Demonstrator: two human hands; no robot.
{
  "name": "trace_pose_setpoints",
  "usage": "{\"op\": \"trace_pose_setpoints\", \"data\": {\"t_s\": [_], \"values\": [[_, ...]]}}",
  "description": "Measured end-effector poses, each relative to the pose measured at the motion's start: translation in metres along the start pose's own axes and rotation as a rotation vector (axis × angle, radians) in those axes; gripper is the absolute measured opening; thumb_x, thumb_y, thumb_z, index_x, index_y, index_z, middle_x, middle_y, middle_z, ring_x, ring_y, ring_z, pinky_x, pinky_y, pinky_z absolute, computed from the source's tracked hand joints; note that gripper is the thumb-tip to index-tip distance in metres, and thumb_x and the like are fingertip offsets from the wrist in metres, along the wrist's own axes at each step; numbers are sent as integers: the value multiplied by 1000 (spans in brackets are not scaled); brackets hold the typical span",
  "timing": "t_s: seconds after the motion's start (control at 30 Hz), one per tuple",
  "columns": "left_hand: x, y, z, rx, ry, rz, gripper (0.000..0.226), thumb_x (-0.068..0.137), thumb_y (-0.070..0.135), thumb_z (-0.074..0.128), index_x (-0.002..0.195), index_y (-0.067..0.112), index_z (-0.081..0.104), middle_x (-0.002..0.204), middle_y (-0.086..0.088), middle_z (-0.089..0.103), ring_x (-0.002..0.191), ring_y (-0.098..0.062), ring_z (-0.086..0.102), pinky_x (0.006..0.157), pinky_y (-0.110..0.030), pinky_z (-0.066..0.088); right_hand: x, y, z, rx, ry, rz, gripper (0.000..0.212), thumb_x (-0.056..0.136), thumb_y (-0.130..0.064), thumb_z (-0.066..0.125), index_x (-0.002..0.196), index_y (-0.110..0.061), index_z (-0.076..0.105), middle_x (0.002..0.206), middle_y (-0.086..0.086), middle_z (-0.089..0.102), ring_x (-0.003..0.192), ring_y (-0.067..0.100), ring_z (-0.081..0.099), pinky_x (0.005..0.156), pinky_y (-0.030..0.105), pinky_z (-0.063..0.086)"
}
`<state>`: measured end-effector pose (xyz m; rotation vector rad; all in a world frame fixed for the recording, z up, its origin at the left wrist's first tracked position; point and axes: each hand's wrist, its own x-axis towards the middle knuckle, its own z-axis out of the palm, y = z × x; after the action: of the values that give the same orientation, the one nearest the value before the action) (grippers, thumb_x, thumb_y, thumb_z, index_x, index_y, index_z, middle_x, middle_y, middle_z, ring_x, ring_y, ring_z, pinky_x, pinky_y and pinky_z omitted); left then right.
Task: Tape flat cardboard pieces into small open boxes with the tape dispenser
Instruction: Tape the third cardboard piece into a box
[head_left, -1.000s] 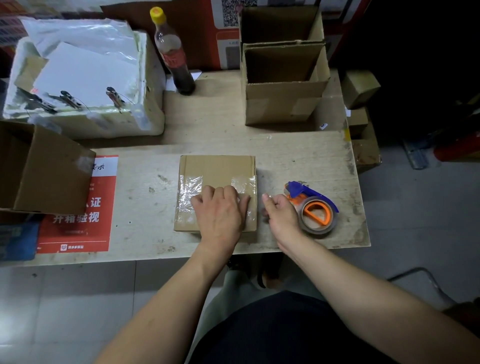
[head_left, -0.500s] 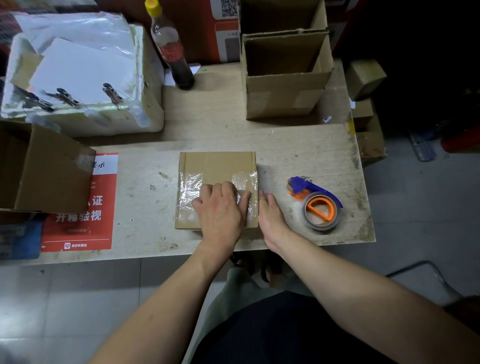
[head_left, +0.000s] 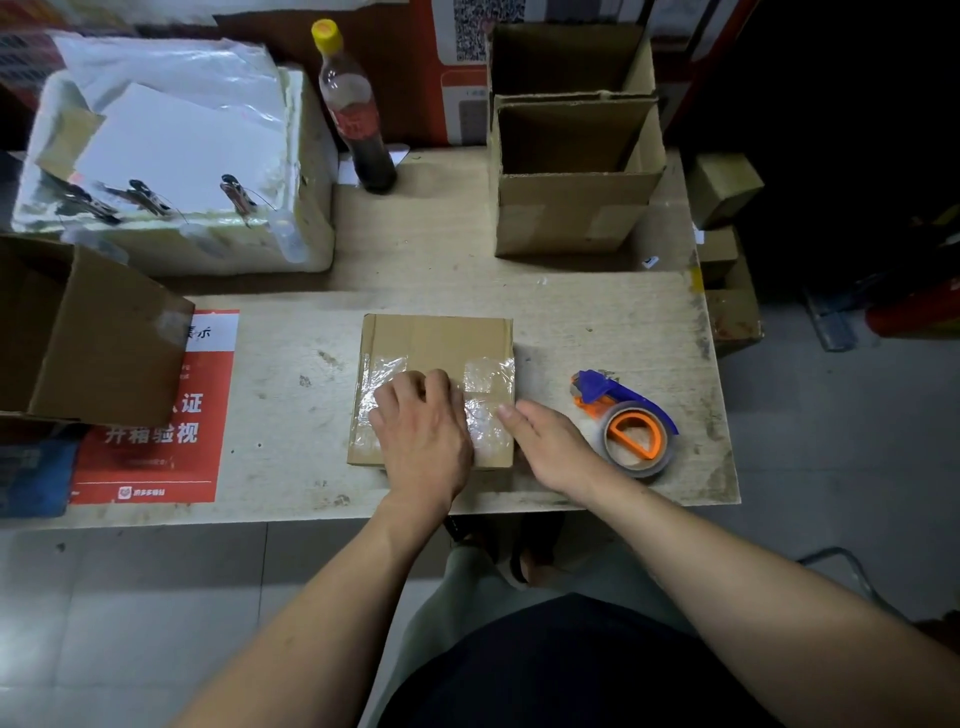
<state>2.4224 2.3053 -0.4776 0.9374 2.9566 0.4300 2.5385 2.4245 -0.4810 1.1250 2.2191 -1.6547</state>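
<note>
A small cardboard box (head_left: 439, 340) lies bottom-up on the table (head_left: 291, 395), with clear tape across its near half. My left hand (head_left: 423, 434) rests flat on the taped surface, fingers together. My right hand (head_left: 553, 447) lies flat against the box's right side, fingertips touching its taped edge. The tape dispenser (head_left: 631, 423), orange and blue with a roll of clear tape, sits on the table just right of my right hand, untouched.
Two open cardboard boxes (head_left: 571, 208) stand at the back right. A dark bottle (head_left: 358, 114) stands at the back centre. A white foam box (head_left: 176, 171) with clips fills the back left. Another cardboard box (head_left: 98, 338) overhangs a red sign (head_left: 156, 415) at left.
My right hand left the dispenser and moved left to the box's right side. My left hand slid slightly left across the tape.
</note>
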Motion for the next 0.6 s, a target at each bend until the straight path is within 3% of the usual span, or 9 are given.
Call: {"op": "trace_pose_setpoints", "data": {"t_s": [0.1, 0.17, 0.23, 0.3, 0.37, 0.43, 0.53, 0.6], "values": [[1, 5, -2, -5, -19, -51, 38, 99, 55, 54, 96, 17, 57, 103, -11, 51, 96, -33, 44, 76, -45, 36, 5, -2, -6, -50, -122, 40, 40, 104, -55, 42, 103, -19, 59, 104, 2, 67, 100, 22, 62, 94, 44, 51], [3, 11, -2, 0, -33, -101, 56, 89, 75, 54, 94, 19, 56, 101, -9, 50, 97, -31, 43, 77, -45, 35, 6, 0, -10, -104, -201, 53, 36, 94, -57, 54, 109, -24, 57, 103, -1, 67, 96, 17, 63, 89, 40, 51], [5, 12, 0, 10, -30, -113, 56, 88, 74, 55, 93, 19, 56, 101, -10, 50, 97, -30, 41, 77, -45, 34, 4, 1, -11, -89, -252, 37, 43, 89, -56, 64, 118, -26, 55, 101, -3, 66, 89, 14, 63, 81, 34, 51], [7, 12, 2, 14, -33, -113, 43, 95, 59, 54, 96, 17, 58, 103, -11, 50, 99, -31, 40, 79, -46, 36, 3, -1, -13, -40, -276, 32, 36, 94, -45, 69, 121, -25, 55, 94, -7, 61, 81, 10, 57, 74, 27, 45], [7, 13, 3, 20, -40, -126, 36, 98, 50, 45, 98, 16, 58, 104, -12, 51, 100, -32, 41, 79, -47, 37, 7, -7, -17, -74, -300, 32, 30, 95, -41, 70, 116, -24, 57, 90, -8, 60, 81, 9, 55, 73, 26, 43], [7, 15, 3, 7, -39, -152, 41, 98, 54, 43, 97, 17, 58, 104, -11, 50, 100, -32, 41, 79, -47, 36, 12, -12, -22, -115, -294, 67, 26, 94, -42, 69, 101, -19, 59, 84, -5, 61, 76, 12, 57, 70, 29, 44], [4, 16, 3, 20, -32, -133, 50, 94, 70, 50, 93, 20, 55, 103, -9, 48, 98, -31, 41, 78, -45, 34, 15, -16, -23, -31, -222, 145, 38, 98, -53, 59, 85, -17, 54, 74, 0, 59, 66, 13, 56, 59, 28, 39], [4, 14, 5, 18, -24, -111, 40, 98, 58, 54, 96, 19, 56, 104, -10, 47, 98, -30, 39, 77, -45, 33, 16, -15, -18, -10, -107, 97, 46, 96, -62, 57, 77, -20, 49, 69, 0, 51, 62, 13, 49, 57, 29, 34]]}}
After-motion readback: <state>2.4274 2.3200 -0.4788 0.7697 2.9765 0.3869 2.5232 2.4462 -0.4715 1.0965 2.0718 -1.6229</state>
